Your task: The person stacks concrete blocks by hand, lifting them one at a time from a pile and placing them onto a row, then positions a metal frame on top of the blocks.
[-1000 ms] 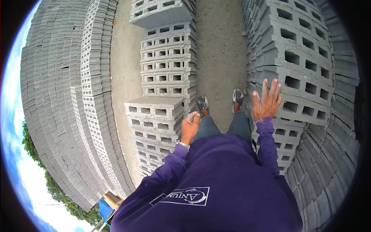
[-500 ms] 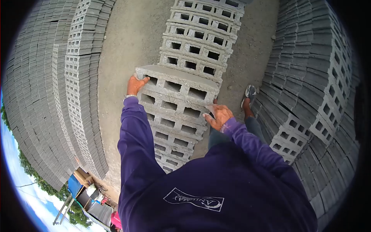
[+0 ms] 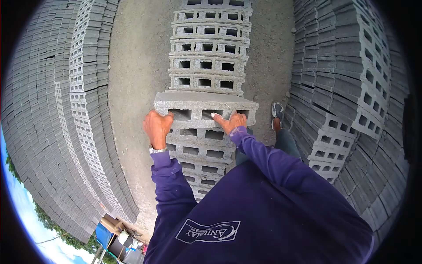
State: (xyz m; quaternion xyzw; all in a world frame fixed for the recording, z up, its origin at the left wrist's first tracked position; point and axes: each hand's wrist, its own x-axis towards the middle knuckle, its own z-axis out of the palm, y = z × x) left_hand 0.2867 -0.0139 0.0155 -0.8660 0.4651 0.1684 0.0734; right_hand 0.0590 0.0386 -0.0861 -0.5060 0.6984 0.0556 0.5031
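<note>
A grey concrete hollow block point(image 3: 205, 97) is between my two hands at the top of the near stack. My left hand point(image 3: 157, 127) is closed around its left end, thumb at the left hole. With its thumb at the middle hole and fingers in the right hole, my right hand point(image 3: 231, 122) grips the wall between them. Under it stand stacked hollow blocks point(image 3: 200, 158), and the held block overhangs them on the right. Whether it is fully clear of the stack, I cannot tell.
Ahead, a row of hollow blocks point(image 3: 206, 56) runs away from me. Tall block walls stand on the left point(image 3: 39, 110) and right point(image 3: 316, 61), with dirt ground point(image 3: 132, 66) between. A shoe point(image 3: 277, 110) shows at right. A blue tarp point(image 3: 103, 236) lies at lower left.
My right hand has moved from the block's right end onto its middle and right holes. The block now sits level in view and sticks out past the stack's right side.
</note>
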